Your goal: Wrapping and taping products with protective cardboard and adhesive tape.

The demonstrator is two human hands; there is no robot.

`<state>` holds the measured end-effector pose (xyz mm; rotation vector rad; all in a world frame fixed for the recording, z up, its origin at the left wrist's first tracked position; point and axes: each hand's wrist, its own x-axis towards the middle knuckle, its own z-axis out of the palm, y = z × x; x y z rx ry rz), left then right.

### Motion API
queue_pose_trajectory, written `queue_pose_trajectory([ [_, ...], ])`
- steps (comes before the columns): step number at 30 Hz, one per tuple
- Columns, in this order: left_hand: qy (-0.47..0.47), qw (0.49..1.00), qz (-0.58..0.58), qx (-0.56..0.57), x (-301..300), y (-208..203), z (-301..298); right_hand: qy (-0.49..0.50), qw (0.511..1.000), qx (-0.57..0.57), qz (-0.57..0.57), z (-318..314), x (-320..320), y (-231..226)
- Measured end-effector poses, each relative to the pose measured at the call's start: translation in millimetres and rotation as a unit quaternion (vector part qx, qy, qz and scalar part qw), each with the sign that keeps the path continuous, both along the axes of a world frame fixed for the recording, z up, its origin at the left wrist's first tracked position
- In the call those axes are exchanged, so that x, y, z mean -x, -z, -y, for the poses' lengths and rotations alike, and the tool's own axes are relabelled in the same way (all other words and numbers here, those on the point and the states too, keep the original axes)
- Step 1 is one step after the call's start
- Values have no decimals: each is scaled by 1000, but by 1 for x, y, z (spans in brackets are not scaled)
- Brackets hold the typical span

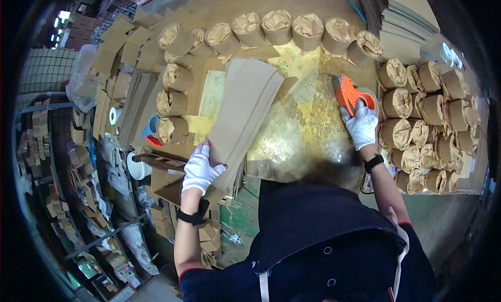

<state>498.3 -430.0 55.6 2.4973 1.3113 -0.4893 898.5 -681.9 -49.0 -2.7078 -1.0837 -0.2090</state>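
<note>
My left hand point(201, 168), in a white glove, grips the near left edge of a stack of long brown cardboard sheets point(245, 109). Its thumb lies across the top sheet, while its bare fingertips press the side. The sheets fan out slightly, slanting away to the right over the table. On the right side, my gloved right hand point(361, 125) is closed on the handle of an orange tape dispenser point(346, 93). A roll of tape point(368, 97) sits in the dispenser, partly hidden by its frame.
Paper-lined cardboard tubes point(276, 28) line the table's back and left side. More tubes point(396, 103) stand packed at the right. A tall cardboard stack point(409, 28) is at the back right. A blue tape dispenser point(151, 129) lies at the left edge, near the shelves point(57, 182).
</note>
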Motion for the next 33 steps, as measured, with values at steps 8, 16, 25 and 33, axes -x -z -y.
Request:
queue_pose_trajectory([
  [8, -174, 957, 213, -95, 81, -125, -51, -2, 1000, 13, -17, 2, -3, -6],
  [16, -282, 949, -42, 135, 142, -165, 63, 5, 1000, 9, -7, 0, 5, -8],
  [25, -8, 984, 127, -128, 28, -27, 39, -4, 999, -28, -29, 6, 5, -17],
  [33, 5, 993, 42, -108, 28, 43, 1, -38, 999, 15, 7, 92, -12, -71],
])
